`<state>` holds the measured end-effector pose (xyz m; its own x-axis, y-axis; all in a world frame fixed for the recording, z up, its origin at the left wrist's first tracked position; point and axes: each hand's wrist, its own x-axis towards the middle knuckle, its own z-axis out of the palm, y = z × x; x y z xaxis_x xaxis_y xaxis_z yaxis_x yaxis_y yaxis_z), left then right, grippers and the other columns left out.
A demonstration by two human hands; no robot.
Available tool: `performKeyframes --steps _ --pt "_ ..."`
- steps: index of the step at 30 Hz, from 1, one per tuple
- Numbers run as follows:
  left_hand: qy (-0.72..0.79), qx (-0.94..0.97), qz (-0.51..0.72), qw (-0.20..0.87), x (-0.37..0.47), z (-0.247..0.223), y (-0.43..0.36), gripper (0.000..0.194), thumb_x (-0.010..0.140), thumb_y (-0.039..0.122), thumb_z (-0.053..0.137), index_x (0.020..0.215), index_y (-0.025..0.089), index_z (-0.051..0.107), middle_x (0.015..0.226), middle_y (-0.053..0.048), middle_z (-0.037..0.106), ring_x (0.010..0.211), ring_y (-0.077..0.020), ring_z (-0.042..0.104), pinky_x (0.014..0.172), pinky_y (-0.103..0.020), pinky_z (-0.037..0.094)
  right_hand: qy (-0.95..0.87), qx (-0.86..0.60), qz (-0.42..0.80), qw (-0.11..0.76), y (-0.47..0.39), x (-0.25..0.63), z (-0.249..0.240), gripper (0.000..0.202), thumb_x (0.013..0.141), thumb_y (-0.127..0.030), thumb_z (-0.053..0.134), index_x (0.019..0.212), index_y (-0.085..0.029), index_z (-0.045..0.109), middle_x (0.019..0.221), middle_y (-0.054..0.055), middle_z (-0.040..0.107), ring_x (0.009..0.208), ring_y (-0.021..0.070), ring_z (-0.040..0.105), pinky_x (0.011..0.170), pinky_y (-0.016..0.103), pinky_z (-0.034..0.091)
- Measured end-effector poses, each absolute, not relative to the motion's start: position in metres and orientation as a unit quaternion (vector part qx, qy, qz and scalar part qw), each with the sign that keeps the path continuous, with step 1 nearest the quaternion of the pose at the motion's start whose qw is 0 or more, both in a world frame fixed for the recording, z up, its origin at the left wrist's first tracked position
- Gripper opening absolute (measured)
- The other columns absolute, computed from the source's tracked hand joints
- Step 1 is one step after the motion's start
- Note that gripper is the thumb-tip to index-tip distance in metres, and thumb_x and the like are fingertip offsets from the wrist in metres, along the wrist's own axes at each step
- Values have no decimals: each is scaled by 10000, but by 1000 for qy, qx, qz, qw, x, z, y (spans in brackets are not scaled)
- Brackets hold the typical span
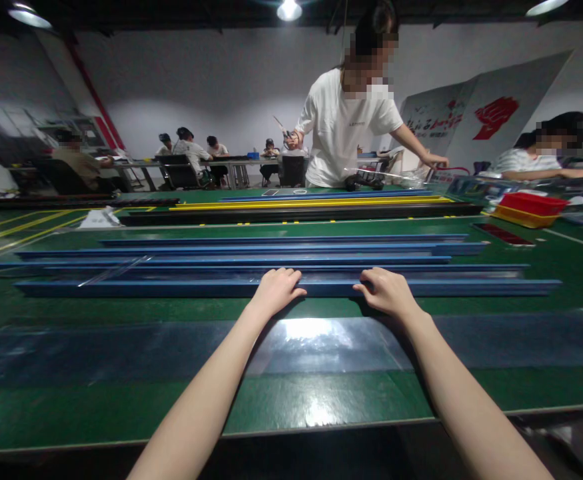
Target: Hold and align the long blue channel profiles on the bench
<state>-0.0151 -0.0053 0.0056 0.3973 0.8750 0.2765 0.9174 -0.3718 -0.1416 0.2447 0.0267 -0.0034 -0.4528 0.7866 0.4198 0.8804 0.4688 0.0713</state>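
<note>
Green tabletop point(181, 420) is bearing parallel blue rails point(271, 250); left hand point(277, 289) and right hand point(388, 291) are gripping the nearest rail point(328, 289).

On the table point(121, 413), the plastic sheet point(321, 353) lies nearest you, running from left to right. Just behind it lies the front channel profile point(146, 289), with your left hand point(277, 291) on it and your right hand point(386, 291) farther right along it. More channel profiles point(221, 251) lie behind that one, roughly parallel. Beyond those lie the long bars point(301, 215), with a co-worker point(351, 140) behind them. To your right, a phone point(504, 234) lies before the stacked bins point(528, 208).
</note>
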Motion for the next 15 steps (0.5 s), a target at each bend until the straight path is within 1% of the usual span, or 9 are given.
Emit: performKeyframes --steps 3,9,11,15 --pt "-542 -826 -70 139 -14 5 -5 272 816 444 506 886 185 541 922 -40 630 891 -194 564 720 -277 392 -844 -484 -151 173 26 243 -5 302 837 -416 414 741 -183 580 748 50 620 709 159 547 567 239 281" --pt "-534 -829 -78 150 -13 2 -5 258 816 431 513 869 181 549 900 -37 630 875 -193 562 709 -281 392 -855 -445 -183 193 25 231 -9 387 879 -456 349 724 -176 567 725 54 611 697 155 536 603 246 293" --pt "-533 -829 -80 153 -13 1 -5 254 814 427 518 863 179 551 891 -35 630 867 -193 563 703 -282 390 -865 -420 -189 200 24 221 -11 371 873 -460 371 753 -170 570 740 56 614 712 159 535 618 248 299" --pt "-531 -828 -86 158 -12 0 -4 244 812 420 525 862 182 553 883 -32 629 864 -189 559 693 -281 381 -879 -383 -199 201 21 203 -13 285 850 -419 455 803 -164 573 772 53 619 750 164 531 633 247 302"
